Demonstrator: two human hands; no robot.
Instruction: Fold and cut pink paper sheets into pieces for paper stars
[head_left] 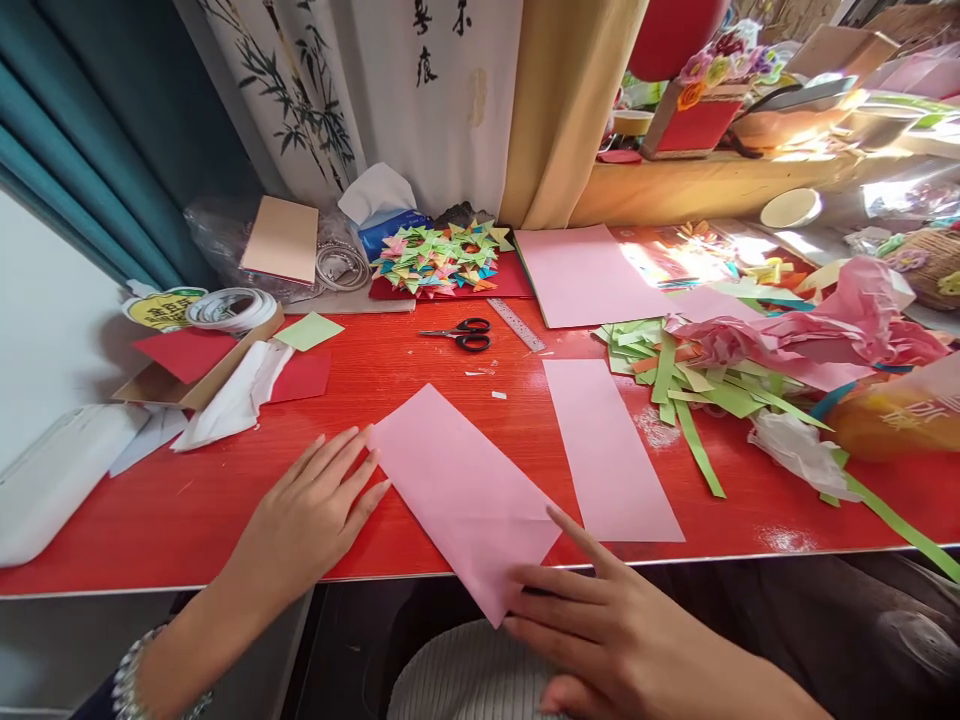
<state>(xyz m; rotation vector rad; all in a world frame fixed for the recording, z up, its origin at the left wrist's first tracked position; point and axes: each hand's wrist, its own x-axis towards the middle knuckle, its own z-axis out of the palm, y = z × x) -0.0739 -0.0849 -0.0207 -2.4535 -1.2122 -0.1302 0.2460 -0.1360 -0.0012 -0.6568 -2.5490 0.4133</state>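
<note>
A pink paper strip (457,490) lies slanted on the red table (225,500), its near end hanging over the table's front edge. My left hand (315,505) rests flat on the table, fingers spread, fingertips touching the strip's far left corner. My right hand (600,625) is at the strip's near end, its forefinger stretched out onto the paper and the other fingers along its lower edge. A second pink strip (607,450) lies flat just to the right.
Black-handled scissors (461,334) and a ruler (516,325) lie behind the strips. A pile of folded coloured paper pieces (439,258) sits at the back. A large pink sheet (585,275), green paper strips (690,385) and pink tissue (825,325) fill the right. Red cards and tape rolls (229,308) lie left.
</note>
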